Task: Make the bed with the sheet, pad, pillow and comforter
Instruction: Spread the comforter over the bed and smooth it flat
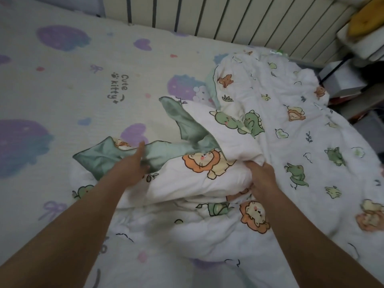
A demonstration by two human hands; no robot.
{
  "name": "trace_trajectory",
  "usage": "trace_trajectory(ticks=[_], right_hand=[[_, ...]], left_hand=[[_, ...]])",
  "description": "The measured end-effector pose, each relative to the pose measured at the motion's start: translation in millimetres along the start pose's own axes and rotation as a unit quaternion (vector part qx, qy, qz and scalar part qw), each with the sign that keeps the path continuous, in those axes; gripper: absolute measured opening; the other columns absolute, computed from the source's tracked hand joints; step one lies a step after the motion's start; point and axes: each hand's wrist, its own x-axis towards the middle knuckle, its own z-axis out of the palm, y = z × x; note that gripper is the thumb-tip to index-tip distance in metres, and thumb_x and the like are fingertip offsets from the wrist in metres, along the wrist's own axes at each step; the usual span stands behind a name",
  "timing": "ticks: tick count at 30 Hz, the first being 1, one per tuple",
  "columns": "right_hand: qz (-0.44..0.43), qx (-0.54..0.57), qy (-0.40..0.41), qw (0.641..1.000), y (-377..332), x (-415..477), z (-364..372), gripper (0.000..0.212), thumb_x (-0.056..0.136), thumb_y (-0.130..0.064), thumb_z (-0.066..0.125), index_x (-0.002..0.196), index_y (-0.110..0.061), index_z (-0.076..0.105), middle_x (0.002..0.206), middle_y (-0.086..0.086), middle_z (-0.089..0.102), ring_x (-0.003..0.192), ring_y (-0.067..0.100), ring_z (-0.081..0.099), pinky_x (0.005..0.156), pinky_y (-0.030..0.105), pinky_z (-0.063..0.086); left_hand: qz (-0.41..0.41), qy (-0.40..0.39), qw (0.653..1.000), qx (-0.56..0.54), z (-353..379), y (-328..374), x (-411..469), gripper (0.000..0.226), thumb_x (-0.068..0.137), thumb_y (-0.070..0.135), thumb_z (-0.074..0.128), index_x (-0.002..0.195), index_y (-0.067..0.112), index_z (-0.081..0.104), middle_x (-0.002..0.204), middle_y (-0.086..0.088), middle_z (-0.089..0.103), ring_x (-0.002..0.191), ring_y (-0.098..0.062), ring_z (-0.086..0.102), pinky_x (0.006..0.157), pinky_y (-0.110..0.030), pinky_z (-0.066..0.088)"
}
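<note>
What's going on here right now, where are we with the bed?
A person is working the comforter, which lies bunched on the bed's right side. The right hand grips a white fold; the left hand is on its green underside, grip unclear. The printed sheet is already spread flat.

Grips a white fold of crumpled animal-print comforter point(259, 96) with right hand point(261, 179). Pinches its green edge with left hand point(131, 165). Lies bunched over right half of purple-printed sheet point(62, 90), near slatted panel point(228, 15).
</note>
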Motion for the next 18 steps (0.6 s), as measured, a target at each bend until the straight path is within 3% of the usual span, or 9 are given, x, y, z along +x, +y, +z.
trace_trajectory(ticks=[1, 2, 4, 6, 8, 11, 14, 18], right_hand=[[0.006, 0.025, 0.002, 1.0, -1, -2, -4, 0.059, 0.081, -0.031, 0.07, 0.131, -0.006, 0.052, 0.124, 0.016, 0.06, 0.107, 0.032, 0.06, 0.094, 0.047, 0.051], [0.009, 0.046, 0.007, 0.999, -2, -4, -7, 0.058, 0.081, -0.032, 0.07, 0.13, -0.006, 0.053, 0.122, 0.015, 0.061, 0.105, 0.031, 0.061, 0.09, 0.045, 0.053], [0.005, 0.075, 0.007, 0.997, -5, -8, -14, 0.043, 0.086, -0.028, 0.065, 0.121, -0.005, 0.057, 0.112, 0.013, 0.065, 0.094, 0.027, 0.063, 0.078, 0.037, 0.055], [0.003, 0.098, 0.004, 0.995, -10, -15, -18, 0.026, 0.089, -0.023, 0.059, 0.109, -0.006, 0.061, 0.105, 0.012, 0.066, 0.087, 0.024, 0.063, 0.073, 0.034, 0.053], [-0.003, 0.134, 0.005, 0.991, -19, -23, -17, 0.018, 0.09, -0.022, 0.058, 0.098, -0.007, 0.064, 0.104, 0.013, 0.068, 0.086, 0.023, 0.064, 0.07, 0.033, 0.054], [-0.015, 0.19, -0.017, 0.982, -41, -41, 2, 0.029, 0.088, -0.017, 0.059, 0.111, 0.0, 0.063, 0.105, 0.013, 0.068, 0.082, 0.02, 0.065, 0.058, 0.024, 0.053], [-0.039, 0.237, -0.072, 0.968, -72, -70, 44, 0.034, 0.087, -0.009, 0.059, 0.121, -0.001, 0.061, 0.11, 0.013, 0.068, 0.085, 0.02, 0.067, 0.067, 0.03, 0.057], [-0.086, 0.247, -0.164, 0.951, -115, -113, 110, 0.032, 0.088, -0.008, 0.058, 0.12, -0.005, 0.06, 0.106, 0.01, 0.069, 0.092, 0.022, 0.068, 0.076, 0.034, 0.057]], left_hand=[[-0.001, -0.03, 0.999, 0.043, -1, 4, 2, 0.059, 0.095, 0.037, 0.05, 0.146, 0.016, 0.029, 0.123, -0.015, 0.059, 0.108, -0.031, 0.057, 0.088, -0.033, 0.041], [-0.002, -0.05, 0.995, 0.083, -1, 7, 2, 0.046, 0.093, 0.042, 0.053, 0.128, 0.012, 0.051, 0.122, -0.014, 0.06, 0.109, -0.03, 0.056, 0.085, -0.031, 0.04], [0.013, -0.058, 0.992, 0.111, -1, 12, -4, 0.035, 0.087, 0.047, 0.059, 0.097, 0.013, 0.064, 0.109, -0.012, 0.063, 0.1, -0.028, 0.058, 0.079, -0.03, 0.042], [0.016, -0.015, 0.995, 0.096, -8, 13, -16, 0.033, 0.085, 0.046, 0.062, 0.088, 0.014, 0.066, 0.101, -0.01, 0.059, 0.096, -0.028, 0.056, 0.075, -0.031, 0.043], [-0.006, 0.09, 0.994, 0.067, -32, 11, -29, 0.037, 0.086, 0.042, 0.062, 0.085, 0.006, 0.066, 0.095, -0.011, 0.053, 0.096, -0.031, 0.056, 0.074, -0.033, 0.042], [-0.061, 0.252, 0.965, 0.033, -88, -2, -47, 0.045, 0.08, 0.042, 0.068, 0.083, -0.003, 0.066, 0.096, -0.024, 0.057, 0.087, -0.038, 0.06, 0.07, -0.04, 0.049], [-0.069, 0.334, 0.939, 0.054, -140, -25, -63, 0.041, 0.078, 0.036, 0.067, 0.072, -0.005, 0.063, 0.077, -0.027, 0.058, 0.075, -0.043, 0.06, 0.068, -0.044, 0.051], [-0.159, 0.399, 0.903, -0.011, -194, -84, -93, 0.036, 0.078, 0.041, 0.057, 0.075, 0.005, 0.06, 0.076, -0.025, 0.061, 0.073, -0.041, 0.061, 0.069, -0.042, 0.051]])
